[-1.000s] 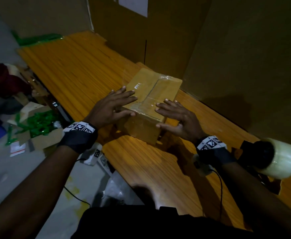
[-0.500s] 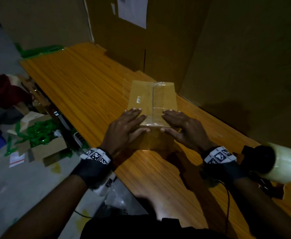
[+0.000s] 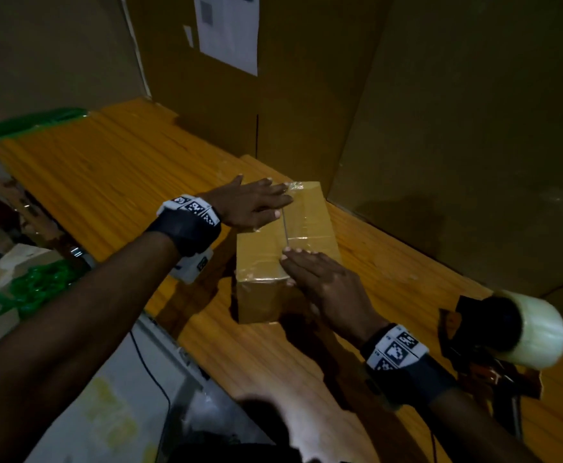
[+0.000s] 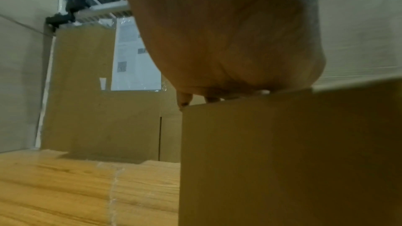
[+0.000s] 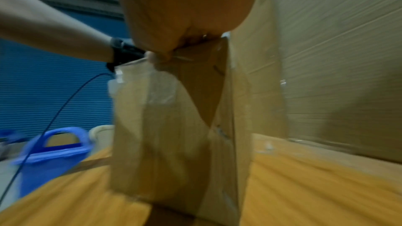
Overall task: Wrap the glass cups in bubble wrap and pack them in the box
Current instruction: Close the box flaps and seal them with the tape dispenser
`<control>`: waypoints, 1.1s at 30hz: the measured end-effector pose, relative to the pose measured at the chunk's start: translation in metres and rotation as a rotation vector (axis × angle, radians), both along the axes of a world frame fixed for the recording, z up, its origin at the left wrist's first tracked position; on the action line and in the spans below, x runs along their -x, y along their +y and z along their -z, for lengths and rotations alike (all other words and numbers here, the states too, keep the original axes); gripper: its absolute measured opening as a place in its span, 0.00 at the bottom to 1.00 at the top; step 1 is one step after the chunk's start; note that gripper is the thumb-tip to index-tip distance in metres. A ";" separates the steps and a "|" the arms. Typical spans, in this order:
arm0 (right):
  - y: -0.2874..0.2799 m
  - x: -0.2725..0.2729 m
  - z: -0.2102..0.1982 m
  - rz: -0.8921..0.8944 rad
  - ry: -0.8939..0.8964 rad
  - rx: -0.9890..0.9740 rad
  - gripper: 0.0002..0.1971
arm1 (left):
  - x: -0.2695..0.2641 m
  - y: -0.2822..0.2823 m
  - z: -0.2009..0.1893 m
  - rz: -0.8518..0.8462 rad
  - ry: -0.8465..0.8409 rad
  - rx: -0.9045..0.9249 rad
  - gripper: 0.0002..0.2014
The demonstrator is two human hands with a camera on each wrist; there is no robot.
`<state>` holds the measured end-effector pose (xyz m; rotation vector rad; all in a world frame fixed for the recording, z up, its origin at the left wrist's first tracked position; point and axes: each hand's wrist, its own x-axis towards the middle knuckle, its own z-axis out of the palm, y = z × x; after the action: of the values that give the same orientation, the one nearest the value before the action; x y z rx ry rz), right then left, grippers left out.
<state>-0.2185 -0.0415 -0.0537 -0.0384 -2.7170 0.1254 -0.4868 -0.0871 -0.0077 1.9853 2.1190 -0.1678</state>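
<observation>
A small cardboard box [image 3: 310, 228], closed and sealed with clear tape along its top seam, stands on the wooden table [image 3: 113, 175]. My left hand [image 3: 256, 203] lies flat with straight fingers on the far left part of the box top. My right hand [image 3: 320, 279] lies flat on the near right part, fingers straight, thumb over the near edge. The left wrist view shows the palm [image 4: 228, 40] above the box side [image 4: 282, 161]. In the right wrist view the box [image 5: 174, 126] is blurred. No glass cups or bubble wrap are visible.
A tape dispenser with a clear roll [image 3: 527, 329] sits on the table at the right. Large cardboard cartons [image 3: 457, 128] wall the back. Left of the table lie an open carton of green plastic [image 3: 36, 285] and a blue basket [image 5: 54, 152].
The box has been pushed farther from me toward the back cartons and turned. My left hand slid to the far end of its top; my right hand stays on the near end.
</observation>
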 end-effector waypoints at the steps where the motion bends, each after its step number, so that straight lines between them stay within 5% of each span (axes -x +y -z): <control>1: 0.004 -0.001 -0.001 -0.025 0.002 0.018 0.23 | 0.006 0.007 -0.001 0.014 -0.018 0.013 0.30; 10: 0.076 -0.038 -0.041 0.150 -0.348 0.472 0.24 | 0.004 0.004 0.010 -0.106 -0.147 -0.302 0.27; 17: -0.001 -0.005 -0.052 0.449 -0.638 0.190 0.61 | -0.004 -0.005 0.011 -0.288 -0.277 -0.428 0.23; 27: 0.034 -0.027 -0.055 0.451 -0.628 0.203 0.55 | -0.069 -0.063 0.025 -0.499 -0.993 -0.526 0.31; 33: 0.044 -0.040 -0.048 0.374 -0.612 0.174 0.47 | -0.094 -0.066 0.041 -0.311 -0.789 -0.448 0.44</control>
<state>-0.1789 0.0024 -0.0060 -0.7424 -3.2264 0.2757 -0.3932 -0.1534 -0.0486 1.4772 1.9474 1.0392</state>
